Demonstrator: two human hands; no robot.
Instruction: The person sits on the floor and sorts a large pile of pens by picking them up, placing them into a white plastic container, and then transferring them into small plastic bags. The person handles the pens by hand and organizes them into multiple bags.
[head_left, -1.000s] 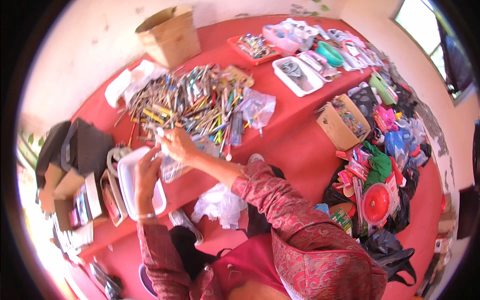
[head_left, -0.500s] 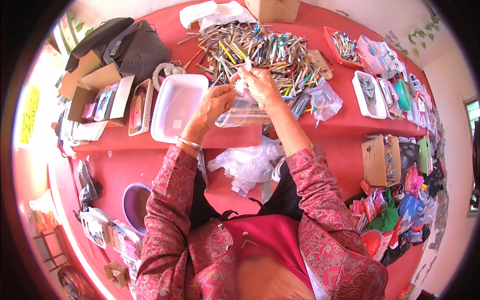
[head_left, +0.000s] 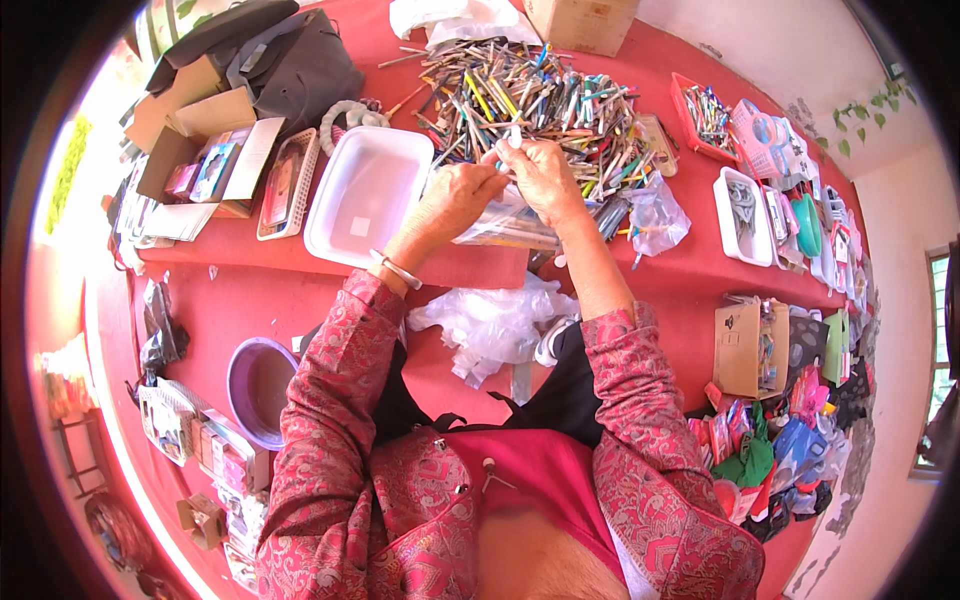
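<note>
A clear plastic bag (head_left: 510, 228) with several long, thin items inside hangs below my two hands. Its gathered top is pinched between the fingers of my left hand (head_left: 458, 203) and my right hand (head_left: 545, 180). Both hands are closed and close together, with a whitish twisted end showing above the right fingers. Behind them spreads a large heap of pens and pencils (head_left: 560, 100) on the red-covered table. Another clear plastic bag (head_left: 657, 217) lies to the right of my right hand. An open white plastic tub (head_left: 332, 235) stands left of my left hand.
An orange-red basket of pens (head_left: 690, 118) and a white tray (head_left: 729, 217) stand to the right. At the left are a cardboard box (head_left: 240, 185) and a black bag (head_left: 318, 75). Crumpled plastic bags (head_left: 490, 325) lie by my knees, a purple bucket (head_left: 240, 385) lower left.
My hands, still on the bag's gathered top, have come closer together. The left has shifted right and both fingertips now meet at the neck. The whole view has tilted slightly.
</note>
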